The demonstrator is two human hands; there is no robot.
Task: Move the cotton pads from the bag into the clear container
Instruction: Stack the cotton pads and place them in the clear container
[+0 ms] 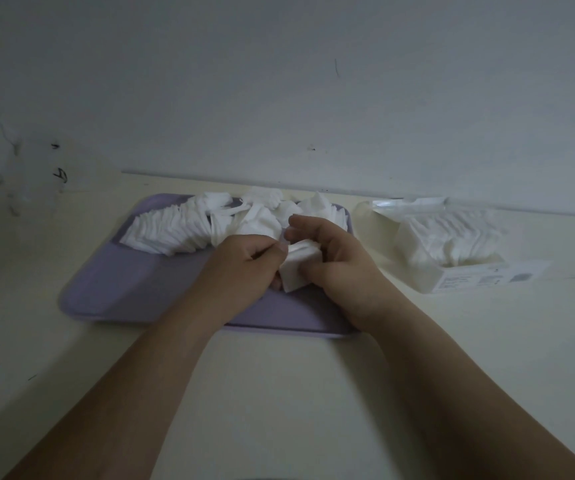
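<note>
Together, the left hand (244, 261) and right hand (334, 268) curl around a small stack of cotton pads (296, 271) above the purple tray (123, 289), where more pads (168, 233) lie fanned out. On the desk (279, 375) to the right sits the clear container (452, 244), partly filled with pads.

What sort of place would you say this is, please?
Most likely a plain domestic room, though I cannot be sure: a cream tabletop against a marked white wall, a lavender tray of cotton pads, and a partly filled clear container beside it.
</note>
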